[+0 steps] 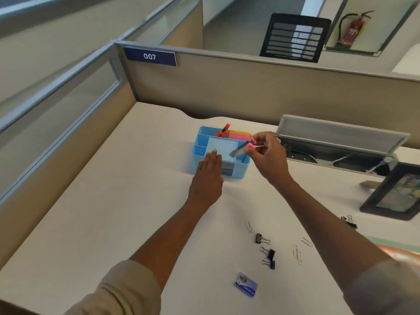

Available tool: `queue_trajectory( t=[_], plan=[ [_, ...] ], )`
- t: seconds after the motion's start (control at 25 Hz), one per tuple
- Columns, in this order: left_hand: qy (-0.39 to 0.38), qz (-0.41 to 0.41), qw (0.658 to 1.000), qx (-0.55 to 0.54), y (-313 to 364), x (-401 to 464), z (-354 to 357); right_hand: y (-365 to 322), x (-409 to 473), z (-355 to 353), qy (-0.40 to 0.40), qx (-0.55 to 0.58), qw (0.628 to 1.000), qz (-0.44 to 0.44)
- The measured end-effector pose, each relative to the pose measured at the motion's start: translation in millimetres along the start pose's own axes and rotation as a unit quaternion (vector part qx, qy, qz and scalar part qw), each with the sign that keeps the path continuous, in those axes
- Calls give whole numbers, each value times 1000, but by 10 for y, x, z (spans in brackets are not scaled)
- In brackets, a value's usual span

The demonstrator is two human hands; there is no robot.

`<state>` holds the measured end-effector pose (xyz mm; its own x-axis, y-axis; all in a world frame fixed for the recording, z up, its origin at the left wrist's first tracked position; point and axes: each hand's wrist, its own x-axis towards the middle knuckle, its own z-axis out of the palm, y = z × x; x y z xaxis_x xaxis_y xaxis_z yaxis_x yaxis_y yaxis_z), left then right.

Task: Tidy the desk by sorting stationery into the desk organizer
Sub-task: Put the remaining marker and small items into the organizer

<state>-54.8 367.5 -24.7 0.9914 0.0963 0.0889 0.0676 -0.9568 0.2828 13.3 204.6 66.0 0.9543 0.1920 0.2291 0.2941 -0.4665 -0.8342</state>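
**Scissors hovering over the organizer**

Holding steady at the blue desk organizer (200,142), a smooth plastic box split into open-topped compartments, standing mid-desk (113,201) near the partition. Left hand (209,171) laid flat, fingers (214,156) straight and together, resting on the near rim, most likely to stop the light box from sliding. Right hand (269,155) raised just over the right-hand end, fingers (261,144) pinching a small pair of scissors (242,147) by the pink handles, grey blades angled down and left toward the right-front slot. Blades apparently closed, though slightly blurred. Tilted that way, presumably, to slip point-first into the narrow compartment.

Already inside: red markers (223,130) leaning in a back slot, bright pink and yellow sticky notes (239,134) stacked flat behind, a pale blue pad or lid in the centre.

Waiting on the matte white desk, well apart from the box: black binder clips (261,238) with wire arms, thin wire paper clips (297,254), a small blue staples box (246,284).

Plenty left to sort, by the look of it.
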Motion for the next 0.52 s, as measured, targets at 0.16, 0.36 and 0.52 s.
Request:
queue_trajectory(
  t=[0.16,0.36,0.52],
  plan=[
    [-25,8,999,21,-116,112,43,-120,438,417,-29,-17,999,-18],
    [-6,8,1000,-3,-125,115,111,-114,773,849,-65,-40,997,-15],
    [5,6,1000,-9,-132,113,141,-146,941,1042,-78,-37,996,-12]
  ],
)
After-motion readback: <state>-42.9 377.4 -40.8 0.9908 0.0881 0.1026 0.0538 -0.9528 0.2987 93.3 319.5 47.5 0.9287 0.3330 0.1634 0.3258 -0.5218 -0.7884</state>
